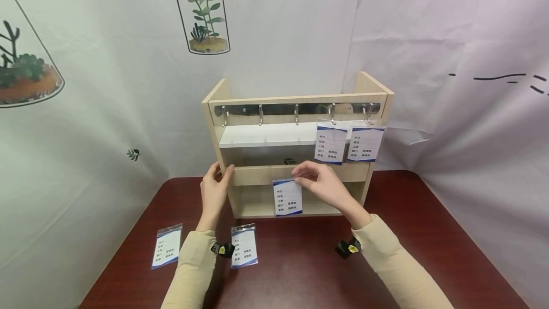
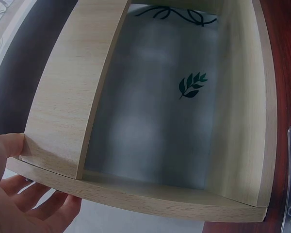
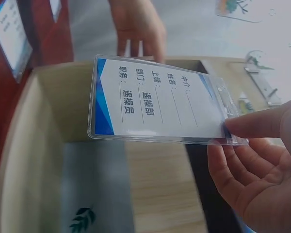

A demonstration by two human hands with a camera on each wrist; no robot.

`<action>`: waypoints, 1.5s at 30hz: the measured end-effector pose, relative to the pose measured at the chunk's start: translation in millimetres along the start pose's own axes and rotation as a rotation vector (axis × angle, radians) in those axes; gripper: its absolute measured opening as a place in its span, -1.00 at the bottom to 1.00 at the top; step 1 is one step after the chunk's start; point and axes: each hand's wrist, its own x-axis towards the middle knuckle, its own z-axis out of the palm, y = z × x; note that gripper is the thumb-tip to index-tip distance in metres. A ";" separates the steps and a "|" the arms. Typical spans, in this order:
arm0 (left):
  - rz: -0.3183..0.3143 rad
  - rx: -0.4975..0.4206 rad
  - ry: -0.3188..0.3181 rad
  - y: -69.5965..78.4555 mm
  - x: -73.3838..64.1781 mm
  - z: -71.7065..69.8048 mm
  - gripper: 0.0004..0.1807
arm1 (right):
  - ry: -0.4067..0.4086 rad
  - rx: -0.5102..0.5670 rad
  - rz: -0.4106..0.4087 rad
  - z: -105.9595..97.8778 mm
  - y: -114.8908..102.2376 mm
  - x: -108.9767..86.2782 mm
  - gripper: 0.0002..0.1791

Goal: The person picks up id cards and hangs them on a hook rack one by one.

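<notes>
My right hand (image 1: pixel 319 184) pinches the top corner of a badge in a clear plastic sleeve (image 1: pixel 288 198), seen close up in the right wrist view as a white and blue name badge (image 3: pixel 150 102). The badge hangs before the lower part of a small wooden shelf (image 1: pixel 257 175). My left hand (image 1: pixel 213 190) grips the shelf's left side panel, its thumb at the front by the middle crossboard (image 2: pixel 63 97) and its fingers around the outer side. Two more badges (image 1: pixel 331 144) (image 1: pixel 365 144) hang from the right hooks of the metal rail (image 1: pixel 279 108).
Two badges (image 1: pixel 167 247) (image 1: pixel 244 247) lie on the dark red table (image 1: pixel 300 271), left of the middle. Three hooks on the rail's left and middle (image 1: pixel 260 114) hold nothing. A white cloth backdrop (image 1: pixel 291 51) with printed plants stands behind the shelf.
</notes>
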 end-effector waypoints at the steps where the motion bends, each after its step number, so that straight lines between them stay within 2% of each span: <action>1: 0.000 -0.001 -0.001 0.2 -0.3 -0.2 -0.48 | 0.006 -0.003 0.002 -2.4 -2.5 0.7 -0.82; 22: -0.017 0.008 -0.006 0.7 -1.2 -0.1 -0.50 | 0.104 -0.013 -0.011 -37.2 -35.9 12.2 -0.83; 26: -0.011 0.008 -0.003 0.5 -1.2 -0.1 -0.50 | 0.125 -0.006 -0.037 -42.4 -40.4 14.1 -0.82; 45: -0.016 0.005 0.001 1.4 -1.9 -0.2 -0.48 | 0.240 -0.025 -0.063 -57.7 -56.0 27.5 -0.80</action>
